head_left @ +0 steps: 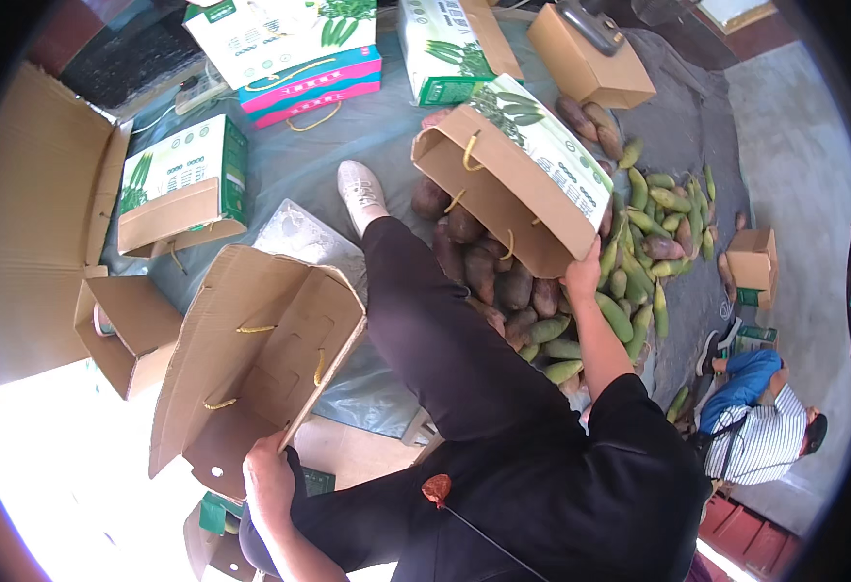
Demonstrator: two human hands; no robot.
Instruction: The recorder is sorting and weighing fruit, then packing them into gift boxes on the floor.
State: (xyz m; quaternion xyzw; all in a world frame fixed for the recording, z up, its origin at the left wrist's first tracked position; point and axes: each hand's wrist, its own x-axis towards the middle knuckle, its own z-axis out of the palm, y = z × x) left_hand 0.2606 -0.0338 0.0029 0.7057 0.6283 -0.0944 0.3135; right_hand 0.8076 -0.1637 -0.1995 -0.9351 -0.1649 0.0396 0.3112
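Note:
My left hand grips the near edge of an open brown cardboard box with yellow cord handles, tilted up by my left knee. My right hand holds the lower corner of a second open carton, brown inside with a white and green printed side, tipped over a heap of dark purple sweet potatoes and green cucumbers on a grey sheet. My leg in dark trousers stretches out between the two boxes, ending in a white shoe.
Several printed gift boxes and plain brown cartons lie around the sheet. A large flattened cardboard sheet lies on the left. A person in a striped shirt crouches at the lower right near a small box.

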